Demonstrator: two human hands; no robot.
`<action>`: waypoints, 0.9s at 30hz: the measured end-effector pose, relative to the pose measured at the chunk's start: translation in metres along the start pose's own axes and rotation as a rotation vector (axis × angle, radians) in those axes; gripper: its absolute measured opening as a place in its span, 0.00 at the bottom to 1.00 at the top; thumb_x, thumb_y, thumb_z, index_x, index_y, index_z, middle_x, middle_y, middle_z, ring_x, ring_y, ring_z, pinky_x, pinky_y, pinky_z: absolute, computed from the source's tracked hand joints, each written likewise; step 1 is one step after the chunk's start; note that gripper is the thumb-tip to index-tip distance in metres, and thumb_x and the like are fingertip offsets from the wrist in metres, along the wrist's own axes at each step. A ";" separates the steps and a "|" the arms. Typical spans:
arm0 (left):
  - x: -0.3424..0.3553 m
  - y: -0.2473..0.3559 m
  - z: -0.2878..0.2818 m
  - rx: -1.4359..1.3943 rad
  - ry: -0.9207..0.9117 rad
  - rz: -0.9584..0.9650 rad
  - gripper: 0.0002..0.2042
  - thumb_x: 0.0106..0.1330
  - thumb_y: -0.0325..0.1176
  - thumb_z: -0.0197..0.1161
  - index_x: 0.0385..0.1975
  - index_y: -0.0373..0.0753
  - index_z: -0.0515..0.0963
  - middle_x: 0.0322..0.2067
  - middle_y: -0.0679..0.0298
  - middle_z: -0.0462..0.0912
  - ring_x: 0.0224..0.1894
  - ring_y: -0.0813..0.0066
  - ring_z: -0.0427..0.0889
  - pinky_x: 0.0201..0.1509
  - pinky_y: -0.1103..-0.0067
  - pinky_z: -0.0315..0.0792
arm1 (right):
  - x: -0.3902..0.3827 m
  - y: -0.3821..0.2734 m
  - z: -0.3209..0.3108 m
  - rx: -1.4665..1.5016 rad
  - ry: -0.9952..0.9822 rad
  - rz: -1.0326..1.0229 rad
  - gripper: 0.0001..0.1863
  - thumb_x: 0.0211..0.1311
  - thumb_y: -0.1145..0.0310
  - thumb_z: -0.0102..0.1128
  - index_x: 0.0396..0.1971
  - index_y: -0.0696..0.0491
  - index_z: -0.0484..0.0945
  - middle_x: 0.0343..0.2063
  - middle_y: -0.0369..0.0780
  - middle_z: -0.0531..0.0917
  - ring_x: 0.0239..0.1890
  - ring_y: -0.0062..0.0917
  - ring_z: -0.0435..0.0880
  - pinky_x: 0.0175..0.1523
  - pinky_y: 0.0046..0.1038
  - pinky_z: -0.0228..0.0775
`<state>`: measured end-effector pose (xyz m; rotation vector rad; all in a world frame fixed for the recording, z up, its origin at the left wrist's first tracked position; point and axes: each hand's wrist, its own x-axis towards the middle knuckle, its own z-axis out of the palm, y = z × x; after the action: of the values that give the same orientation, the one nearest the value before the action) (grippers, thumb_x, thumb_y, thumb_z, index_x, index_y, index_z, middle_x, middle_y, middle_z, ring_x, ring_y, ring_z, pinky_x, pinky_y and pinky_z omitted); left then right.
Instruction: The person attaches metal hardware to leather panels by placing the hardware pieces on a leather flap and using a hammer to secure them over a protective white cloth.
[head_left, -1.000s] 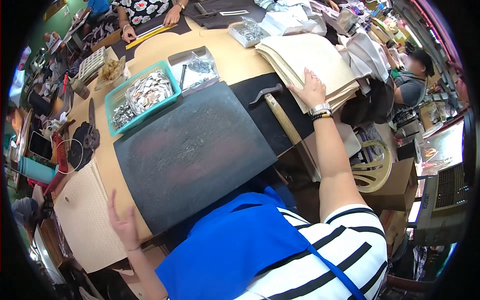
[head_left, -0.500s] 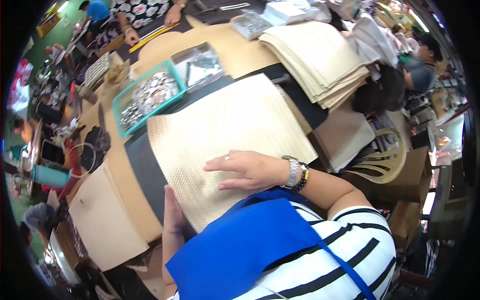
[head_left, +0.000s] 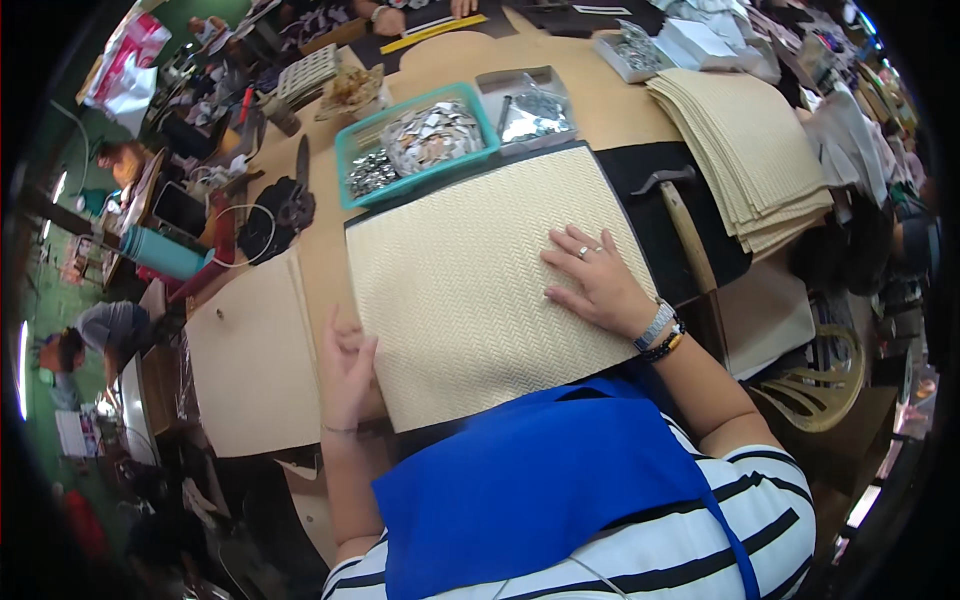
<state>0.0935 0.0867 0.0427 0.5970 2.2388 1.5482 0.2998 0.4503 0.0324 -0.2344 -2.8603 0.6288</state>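
My right hand [head_left: 598, 285] lies flat and open on the woven cream mat [head_left: 490, 280], fingers spread and palm down near its right edge; it presses and does not clasp anything. My left hand [head_left: 345, 370] is also open, the fingers set against the near left edge of the mat, touching the border and not closed around it. The mat rests on a dark pad [head_left: 660, 215] on the bench [head_left: 300, 240], in the middle and just in front of me, covering most of the pad. I judge the step is to square and smooth the mat on the pad, so I would keep both palms flat, push outward from the centre, and line the edges to the pad without lifting a corner. The long axis of the mat runs from left to right, a little tilted, so the right end sits farther from me than the left; its herringbone weave faces up. Beside the right end lies a hammer [head_left: 680, 215], its head to the far side. Farther away are a teal tray [head_left: 415, 140] of small metal pieces and, far right, a stack of similar mats [head_left: 750, 150].
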 end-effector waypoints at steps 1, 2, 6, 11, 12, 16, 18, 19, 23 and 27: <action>0.008 0.017 -0.003 0.253 0.082 0.053 0.28 0.75 0.30 0.64 0.73 0.36 0.66 0.58 0.58 0.83 0.54 0.71 0.82 0.55 0.72 0.77 | 0.000 -0.002 -0.001 -0.006 0.002 0.000 0.28 0.72 0.48 0.62 0.65 0.47 0.77 0.72 0.45 0.72 0.78 0.44 0.64 0.79 0.64 0.44; 0.021 0.029 -0.004 0.508 0.159 0.104 0.27 0.74 0.31 0.66 0.72 0.37 0.69 0.56 0.59 0.84 0.52 0.71 0.83 0.52 0.73 0.78 | -0.001 -0.001 -0.001 -0.011 0.010 0.004 0.28 0.72 0.48 0.63 0.65 0.47 0.77 0.72 0.45 0.72 0.78 0.44 0.64 0.79 0.64 0.44; 0.096 0.047 -0.001 0.649 0.203 0.308 0.18 0.72 0.38 0.68 0.59 0.40 0.82 0.45 0.60 0.87 0.46 0.66 0.84 0.49 0.69 0.77 | -0.001 0.001 -0.001 -0.002 0.028 0.007 0.27 0.72 0.48 0.63 0.64 0.47 0.79 0.71 0.45 0.73 0.77 0.43 0.65 0.79 0.63 0.44; 0.202 0.037 -0.007 0.880 0.284 0.364 0.13 0.73 0.41 0.65 0.52 0.47 0.86 0.45 0.57 0.87 0.46 0.53 0.86 0.49 0.61 0.80 | 0.001 -0.006 -0.002 0.040 0.039 -0.015 0.26 0.71 0.48 0.64 0.62 0.47 0.80 0.70 0.45 0.75 0.77 0.43 0.66 0.79 0.62 0.45; 0.216 0.042 0.002 0.923 0.287 0.361 0.12 0.72 0.41 0.65 0.51 0.48 0.87 0.45 0.57 0.87 0.46 0.53 0.87 0.49 0.61 0.80 | 0.000 -0.004 -0.002 0.043 0.045 -0.006 0.26 0.71 0.48 0.65 0.62 0.46 0.81 0.70 0.45 0.75 0.77 0.43 0.66 0.79 0.61 0.45; 0.243 0.052 0.020 1.086 0.257 0.310 0.10 0.71 0.41 0.67 0.47 0.50 0.88 0.46 0.58 0.86 0.47 0.53 0.87 0.49 0.60 0.81 | -0.003 0.000 -0.004 0.063 0.069 0.008 0.26 0.70 0.48 0.66 0.62 0.46 0.81 0.70 0.45 0.76 0.76 0.43 0.66 0.80 0.60 0.45; 0.250 0.052 0.023 1.112 0.239 0.282 0.09 0.70 0.41 0.68 0.45 0.51 0.89 0.46 0.58 0.86 0.47 0.53 0.87 0.49 0.61 0.81 | -0.004 0.002 -0.001 0.070 0.073 0.001 0.26 0.70 0.48 0.66 0.61 0.46 0.81 0.69 0.44 0.76 0.76 0.43 0.66 0.80 0.60 0.45; 0.249 0.052 0.025 1.104 0.240 0.283 0.08 0.69 0.41 0.68 0.44 0.52 0.89 0.46 0.58 0.86 0.47 0.53 0.87 0.49 0.61 0.81 | -0.004 0.003 -0.001 0.072 0.079 -0.002 0.26 0.70 0.48 0.66 0.61 0.47 0.81 0.69 0.44 0.76 0.76 0.43 0.66 0.80 0.60 0.45; 0.244 0.039 0.009 0.993 0.290 0.285 0.07 0.67 0.41 0.70 0.42 0.53 0.90 0.46 0.60 0.87 0.47 0.56 0.87 0.48 0.63 0.81 | 0.000 -0.001 0.003 0.091 0.107 -0.034 0.26 0.69 0.49 0.66 0.60 0.47 0.81 0.69 0.44 0.76 0.76 0.41 0.67 0.80 0.60 0.46; 0.232 0.033 0.024 0.530 0.332 0.330 0.09 0.65 0.36 0.73 0.42 0.42 0.90 0.39 0.57 0.89 0.40 0.64 0.89 0.46 0.71 0.80 | -0.005 0.000 0.001 0.100 0.110 -0.007 0.25 0.69 0.49 0.67 0.59 0.48 0.82 0.69 0.43 0.77 0.76 0.40 0.68 0.79 0.60 0.47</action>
<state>-0.0864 0.2381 0.0538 0.9524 2.9629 1.2504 0.3041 0.4490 0.0307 -0.2360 -2.7151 0.7316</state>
